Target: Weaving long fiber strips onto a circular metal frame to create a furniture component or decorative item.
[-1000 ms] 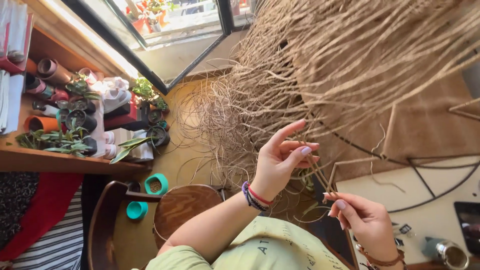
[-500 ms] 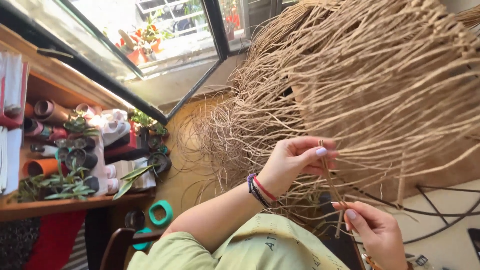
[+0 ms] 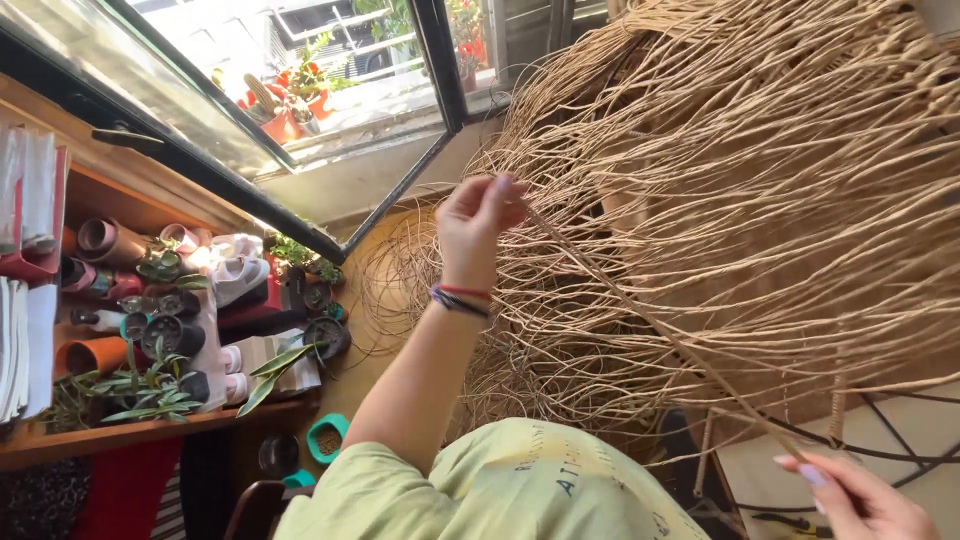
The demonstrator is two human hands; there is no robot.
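— What's sitting in the pots?

— Small green plants are growing in the dark pots (image 3: pixel 175 335) on the shelf (image 3: pixel 130 432).

— And your hands?

— Your left hand (image 3: pixel 480 215) is pinching one tan cane strand (image 3: pixel 650 320) high up, fingers closed on it; your right hand (image 3: pixel 860 500) is gripping its lower end. The strand is running taut between them, across the tangled cane mass (image 3: pixel 760 200).

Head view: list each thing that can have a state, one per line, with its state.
Left hand: raised, fingers pinched on one strand.
Right hand: low, fingers gripping the same strand's other end.
Strand: pulled straight between both hands.
Mass of tan strands: loose, tangled.
Window: swung open.
Small plant pots: upright on the shelf.
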